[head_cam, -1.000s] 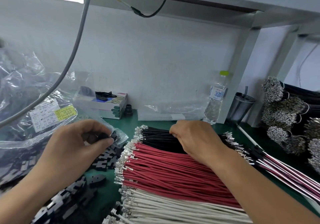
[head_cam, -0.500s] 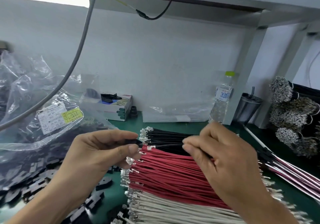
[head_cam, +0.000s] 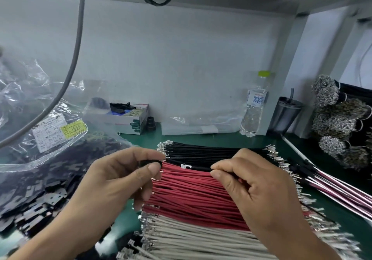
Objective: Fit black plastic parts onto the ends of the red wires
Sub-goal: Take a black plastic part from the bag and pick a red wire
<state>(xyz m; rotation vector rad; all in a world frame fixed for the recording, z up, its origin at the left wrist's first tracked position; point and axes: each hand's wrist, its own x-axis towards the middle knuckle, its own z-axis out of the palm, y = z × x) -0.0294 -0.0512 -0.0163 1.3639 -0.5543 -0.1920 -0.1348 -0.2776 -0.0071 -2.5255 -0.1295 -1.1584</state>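
Left hand (head_cam: 112,181) pinched on a black plastic part (head_cam: 150,163). Right hand (head_cam: 255,187) pinched on a black wire (head_cam: 198,167), above red wires (head_cam: 191,195).

Single head-worn wide-angle camera looked forward and down, close over green bench surface (head_cam: 211,140), facing white back wall (head_cam: 181,68); wire bundles filled lower frame. No second view.

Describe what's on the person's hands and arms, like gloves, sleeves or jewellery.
Both the left hand and the right hand are bare: no gloves, rings, watch or wristbands show. The forearms are uncovered as far as the picture's lower edge, with no sleeve in view.
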